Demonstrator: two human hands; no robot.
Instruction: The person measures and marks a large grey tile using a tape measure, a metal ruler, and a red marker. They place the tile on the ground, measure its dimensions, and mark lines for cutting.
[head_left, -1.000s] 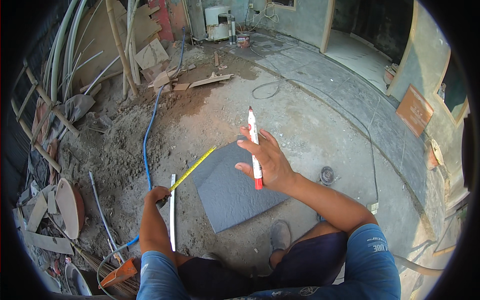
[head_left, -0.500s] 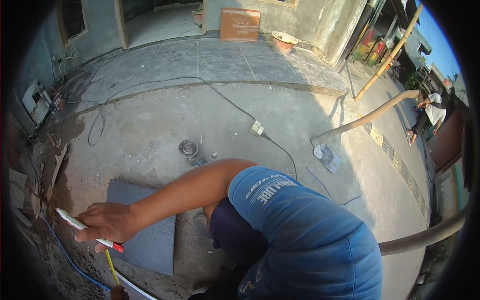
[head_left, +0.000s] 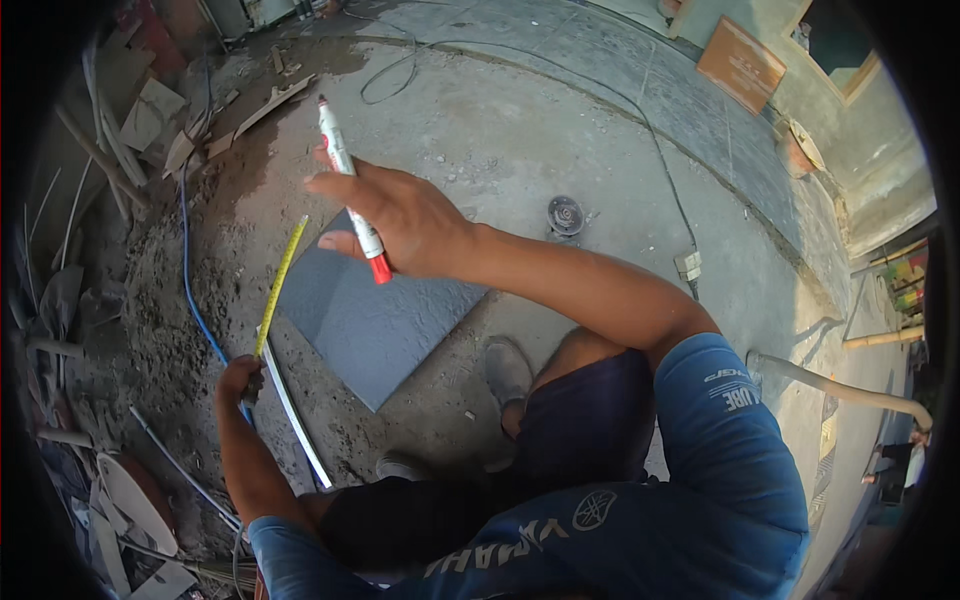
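Note:
My right hand (head_left: 408, 222) holds a white marker (head_left: 340, 150) with a red end, its dark tip pointing up and away. The hand is raised above the far part of a dark grey tile (head_left: 385, 330) lying on the ground. At the left, my left hand (head_left: 240, 380) is closed around a tape measure, whose case the fingers mostly hide. Its yellow blade (head_left: 282, 280) sticks out away from me, beside the tile's left corner. A pale straight strip (head_left: 295, 415) lies between my left hand and the tile.
A round-headed power tool (head_left: 565, 215) lies beyond my right forearm. A cable with a socket block (head_left: 688, 265) runs across the concrete. At the left are a blue hose (head_left: 190, 270), wood scraps (head_left: 270, 105) and pipes. Far right, a person (head_left: 900, 460) is partly visible.
The view has swung left, bringing my left hand, the tape measure and the whole tile into sight. My right hand still holds the marker, which now points more upright.

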